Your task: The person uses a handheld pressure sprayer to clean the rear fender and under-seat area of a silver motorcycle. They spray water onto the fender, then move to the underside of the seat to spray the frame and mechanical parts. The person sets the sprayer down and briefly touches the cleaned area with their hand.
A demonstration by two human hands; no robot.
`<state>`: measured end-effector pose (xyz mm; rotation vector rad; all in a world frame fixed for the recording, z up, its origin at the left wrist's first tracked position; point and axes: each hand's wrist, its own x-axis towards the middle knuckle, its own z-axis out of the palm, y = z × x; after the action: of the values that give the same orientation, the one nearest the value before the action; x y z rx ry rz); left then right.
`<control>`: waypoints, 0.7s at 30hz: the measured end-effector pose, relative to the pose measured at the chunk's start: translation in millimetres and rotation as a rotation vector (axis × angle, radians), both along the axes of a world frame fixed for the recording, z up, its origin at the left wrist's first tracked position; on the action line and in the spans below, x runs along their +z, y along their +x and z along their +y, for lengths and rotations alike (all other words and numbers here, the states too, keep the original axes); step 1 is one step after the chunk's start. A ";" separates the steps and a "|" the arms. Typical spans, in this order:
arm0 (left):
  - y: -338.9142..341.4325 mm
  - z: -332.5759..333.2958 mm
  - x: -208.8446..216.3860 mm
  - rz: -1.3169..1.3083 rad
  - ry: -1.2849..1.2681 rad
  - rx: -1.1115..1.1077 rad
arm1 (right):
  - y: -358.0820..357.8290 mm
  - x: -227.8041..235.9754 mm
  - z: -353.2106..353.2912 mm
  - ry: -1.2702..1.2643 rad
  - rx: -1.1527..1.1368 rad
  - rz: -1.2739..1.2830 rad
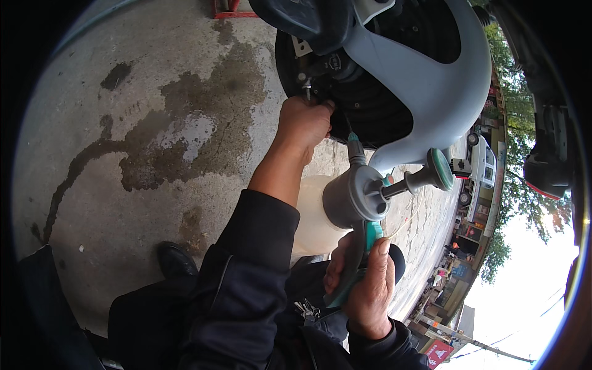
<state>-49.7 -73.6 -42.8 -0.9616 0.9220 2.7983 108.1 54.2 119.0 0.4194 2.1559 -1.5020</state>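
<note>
My right hand (369,280) grips the dark handle of a pump sprayer (353,196), thumb near its teal trigger (374,232). The sprayer has a translucent whitish bottle, a grey head and a plunger with a teal-topped knob (439,169). Its teal-tipped nozzle (353,139) points up toward the dark underside of a vehicle's pale grey curved body panel (425,80). My left hand (303,123) reaches up to a black part with a small metal fitting (307,83). Its fingers are curled closed there, and what they hold is hidden.
The concrete floor (142,228) on the left carries dark wet patches (197,117). A red metal stand (231,9) is at the top. Keys (306,308) hang at my waist. Farther off at right are a white van (484,169) and shopfronts.
</note>
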 end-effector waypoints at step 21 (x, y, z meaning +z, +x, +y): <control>-0.4 4.0 -10.3 0.047 -0.138 -0.011 | 2.8 -3.2 1.7 -0.084 -0.049 -0.016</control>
<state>-50.1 -69.6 -53.1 -0.9056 1.1354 2.7903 110.9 55.9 115.8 0.4563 2.0757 -1.6035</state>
